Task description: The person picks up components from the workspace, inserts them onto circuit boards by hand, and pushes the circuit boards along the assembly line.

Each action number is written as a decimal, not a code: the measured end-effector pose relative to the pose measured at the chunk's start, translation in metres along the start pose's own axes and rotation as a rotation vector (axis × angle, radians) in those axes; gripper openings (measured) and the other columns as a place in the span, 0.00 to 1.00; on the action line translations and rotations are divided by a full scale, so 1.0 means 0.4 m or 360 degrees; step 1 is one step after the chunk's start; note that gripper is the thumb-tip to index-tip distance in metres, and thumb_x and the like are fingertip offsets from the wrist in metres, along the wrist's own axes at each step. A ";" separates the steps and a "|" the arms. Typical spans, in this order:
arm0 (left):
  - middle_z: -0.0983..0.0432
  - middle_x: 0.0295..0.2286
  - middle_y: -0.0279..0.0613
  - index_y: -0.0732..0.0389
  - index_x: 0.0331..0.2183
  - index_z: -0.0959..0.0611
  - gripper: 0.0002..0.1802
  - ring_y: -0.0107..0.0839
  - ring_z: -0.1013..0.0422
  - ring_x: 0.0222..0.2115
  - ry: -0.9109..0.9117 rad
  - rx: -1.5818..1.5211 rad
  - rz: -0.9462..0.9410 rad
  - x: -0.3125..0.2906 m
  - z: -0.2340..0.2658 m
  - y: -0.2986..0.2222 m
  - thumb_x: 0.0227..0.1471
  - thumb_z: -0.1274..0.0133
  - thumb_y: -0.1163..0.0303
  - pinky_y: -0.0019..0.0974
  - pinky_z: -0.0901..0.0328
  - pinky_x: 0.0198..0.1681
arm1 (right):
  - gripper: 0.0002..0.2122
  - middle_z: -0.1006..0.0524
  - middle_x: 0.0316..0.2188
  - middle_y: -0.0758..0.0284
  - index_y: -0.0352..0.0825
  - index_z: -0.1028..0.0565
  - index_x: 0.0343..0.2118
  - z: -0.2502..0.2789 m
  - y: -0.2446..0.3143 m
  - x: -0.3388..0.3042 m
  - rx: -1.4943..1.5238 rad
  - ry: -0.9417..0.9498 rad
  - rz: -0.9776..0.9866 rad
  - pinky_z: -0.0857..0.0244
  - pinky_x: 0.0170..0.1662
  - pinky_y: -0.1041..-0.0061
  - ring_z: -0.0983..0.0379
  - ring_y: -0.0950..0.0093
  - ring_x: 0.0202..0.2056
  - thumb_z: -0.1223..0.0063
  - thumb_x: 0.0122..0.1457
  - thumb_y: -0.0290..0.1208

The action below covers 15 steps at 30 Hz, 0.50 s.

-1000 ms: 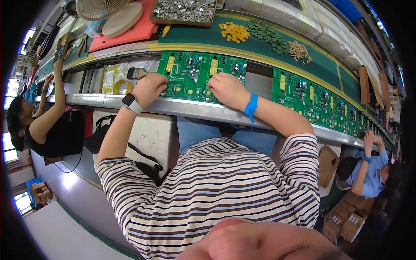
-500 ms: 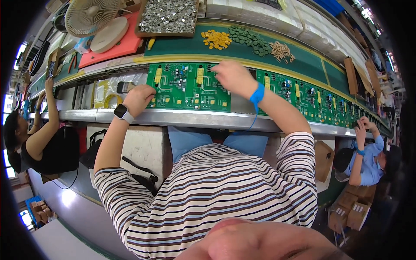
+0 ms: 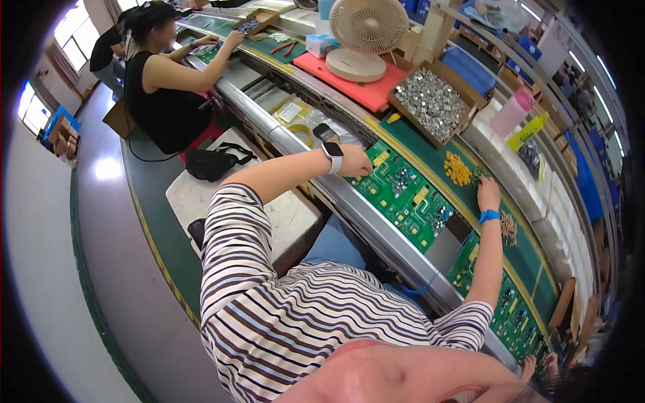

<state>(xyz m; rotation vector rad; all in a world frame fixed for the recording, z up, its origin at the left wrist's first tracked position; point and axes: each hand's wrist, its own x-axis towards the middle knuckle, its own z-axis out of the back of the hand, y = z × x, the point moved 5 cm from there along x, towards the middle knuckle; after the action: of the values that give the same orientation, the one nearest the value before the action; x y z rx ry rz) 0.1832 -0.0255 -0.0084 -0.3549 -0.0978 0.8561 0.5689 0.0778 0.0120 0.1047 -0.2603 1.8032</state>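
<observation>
My left hand (image 3: 356,161), below a white-strapped watch, is closed with curled fingers at the near left corner of a green circuit board (image 3: 388,183). What its fingers hold, if anything, is hidden. A second circuit board (image 3: 422,221) adjoins the first on the rail. Beyond the boards, my right hand (image 3: 489,195) reaches down to a pile of small green discs (image 3: 476,173), fingers a little apart at the pieces. The hand covers much of that pile. A blue wrist strap (image 3: 489,215) with a cord circles the wrist. Yellow discs (image 3: 457,169) lie just left of it.
Tan pegs (image 3: 508,230) lie beside my right forearm. A carton of metal parts (image 3: 433,101) and a fan (image 3: 368,33) stand farther back. More boards (image 3: 517,316) line the metal rail (image 3: 396,232) to the right. A co-worker (image 3: 168,80) works at the left; another person's hands (image 3: 537,366) show lower right.
The view has swung to the left. My right hand has moved from the second board out to the green discs. My left hand stays by the first board's corner.
</observation>
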 end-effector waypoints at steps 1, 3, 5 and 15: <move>0.24 0.29 0.41 0.57 0.34 0.20 0.12 0.41 0.29 0.32 0.0010 -0.0039 0.0015 -0.004 0.006 -0.004 0.47 0.52 0.65 0.40 0.34 0.36 | 0.10 0.30 0.38 0.58 0.37 0.29 0.38 -0.001 -0.002 -0.003 0.0061 0.0002 -0.0023 0.37 0.41 0.60 0.34 0.57 0.40 0.54 0.53 0.28; 0.23 0.29 0.44 0.56 0.37 0.21 0.15 0.43 0.28 0.31 -0.0002 -0.0045 0.0056 -0.004 0.025 -0.009 0.47 0.54 0.63 0.41 0.34 0.37 | 0.08 0.30 0.37 0.57 0.36 0.29 0.37 0.001 -0.002 -0.004 0.0064 -0.0047 -0.0073 0.37 0.40 0.60 0.34 0.57 0.39 0.54 0.53 0.27; 0.24 0.30 0.44 0.58 0.38 0.22 0.15 0.42 0.29 0.32 -0.0023 -0.0046 0.0045 0.010 0.056 -0.034 0.48 0.53 0.64 0.42 0.35 0.37 | 0.07 0.30 0.37 0.57 0.35 0.29 0.35 0.011 -0.008 -0.009 0.0072 -0.0086 -0.0131 0.36 0.39 0.60 0.33 0.56 0.38 0.55 0.53 0.27; 0.28 0.35 0.44 0.57 0.42 0.26 0.18 0.43 0.30 0.33 -0.0372 -0.0167 -0.0381 0.083 0.073 -0.173 0.46 0.50 0.65 0.41 0.35 0.38 | 0.08 0.26 0.27 0.58 0.33 0.28 0.33 0.098 0.074 -0.080 0.0907 -0.0518 -0.0162 0.35 0.31 0.68 0.29 0.63 0.28 0.50 0.52 0.31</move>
<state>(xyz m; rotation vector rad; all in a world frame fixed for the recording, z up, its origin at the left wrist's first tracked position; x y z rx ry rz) 0.2481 -0.0344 0.0407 -0.3326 -0.3955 0.6535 0.5455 0.0318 0.0398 0.8030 0.0383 1.7081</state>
